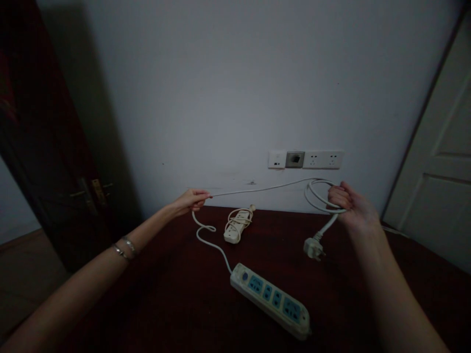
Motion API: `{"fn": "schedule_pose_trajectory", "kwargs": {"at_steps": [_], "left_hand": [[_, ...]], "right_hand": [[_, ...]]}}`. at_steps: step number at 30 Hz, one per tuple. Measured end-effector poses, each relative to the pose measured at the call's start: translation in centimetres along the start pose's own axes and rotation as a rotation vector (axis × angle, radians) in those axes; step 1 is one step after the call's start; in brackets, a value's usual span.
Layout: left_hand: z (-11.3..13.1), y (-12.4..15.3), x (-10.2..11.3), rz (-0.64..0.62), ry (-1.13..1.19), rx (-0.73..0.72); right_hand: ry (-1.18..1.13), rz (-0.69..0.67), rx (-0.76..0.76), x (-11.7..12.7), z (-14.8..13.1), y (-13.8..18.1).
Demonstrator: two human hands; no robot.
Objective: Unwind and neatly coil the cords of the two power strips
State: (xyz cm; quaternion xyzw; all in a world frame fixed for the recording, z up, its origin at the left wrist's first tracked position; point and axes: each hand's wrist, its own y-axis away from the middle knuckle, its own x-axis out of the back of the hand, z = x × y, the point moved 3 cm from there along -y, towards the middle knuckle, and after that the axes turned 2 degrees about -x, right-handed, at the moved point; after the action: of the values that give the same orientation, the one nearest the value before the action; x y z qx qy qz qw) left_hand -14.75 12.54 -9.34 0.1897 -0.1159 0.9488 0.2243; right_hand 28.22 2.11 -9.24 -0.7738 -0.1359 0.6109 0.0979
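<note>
A white power cord (257, 189) stretches almost straight between my two hands above the dark red table. My left hand (191, 198) pinches it between thumb and fingers. From there it drops in a loose kink to a white power strip (270, 300) with blue sockets, lying at the front of the table. In my right hand (351, 206) the cord is gathered into a few round loops, with the fingers wrapped round them. Its plug (314, 248) dangles below that hand, prongs pointing right.
A smaller white power strip (237, 227), its own cord wound around it, lies at the table's back edge. Wall sockets (321, 160) sit above the table. At the left stands a dark door (55, 162) with a handle; a pale door (437, 162) is at the right.
</note>
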Motion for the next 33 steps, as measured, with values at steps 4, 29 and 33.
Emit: {"fn": "schedule_pose_trajectory", "kwargs": {"at_steps": [4,29,33], "left_hand": [[1.4,0.5,-1.6,-0.179,-0.378,-0.093],[8.1,3.4,-14.1,-0.566,-1.272,-0.507],[5.6,1.7,-13.5,-0.528,-1.286,-0.233]], "right_hand": [[0.105,0.011,0.019,0.8,-0.5,-0.2],[0.901,0.202,-0.015,0.3,10.2,-2.1],[0.769,0.089,-0.032,-0.8,9.1,-1.7]]}}
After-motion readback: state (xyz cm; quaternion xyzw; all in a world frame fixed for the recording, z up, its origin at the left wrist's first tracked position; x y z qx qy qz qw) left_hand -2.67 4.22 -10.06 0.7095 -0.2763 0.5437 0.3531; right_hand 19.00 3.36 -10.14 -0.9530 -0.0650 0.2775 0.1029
